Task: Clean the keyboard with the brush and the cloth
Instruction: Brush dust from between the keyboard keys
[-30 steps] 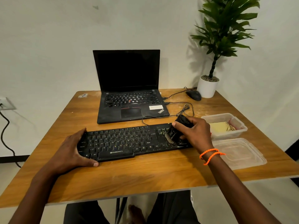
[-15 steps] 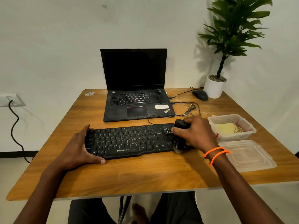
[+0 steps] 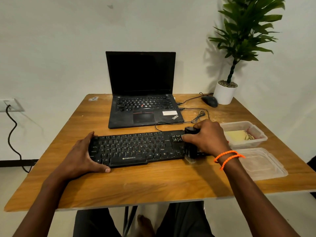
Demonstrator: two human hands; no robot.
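Note:
A black keyboard (image 3: 136, 149) lies across the middle of the wooden table (image 3: 153, 183). My left hand (image 3: 82, 154) clasps its left end, thumb along the front edge. My right hand (image 3: 207, 136) grips a black brush (image 3: 190, 151) over the keyboard's right end, near the number pad. The bristles hang at the keyboard's front edge, touching the table. A yellowish cloth (image 3: 238, 136) lies folded in a clear plastic box (image 3: 256, 141) just right of my right hand.
An open black laptop (image 3: 142, 103) stands behind the keyboard, with cables trailing to its right. A black mouse (image 3: 210, 101) and a potted plant (image 3: 225, 93) sit at the back right corner. The box's clear lid (image 3: 259, 166) lies near the right edge.
My right hand has drawn the brush from the back of the number pad toward the keyboard's front edge. The left hand keeps its hold. The view has shifted slightly.

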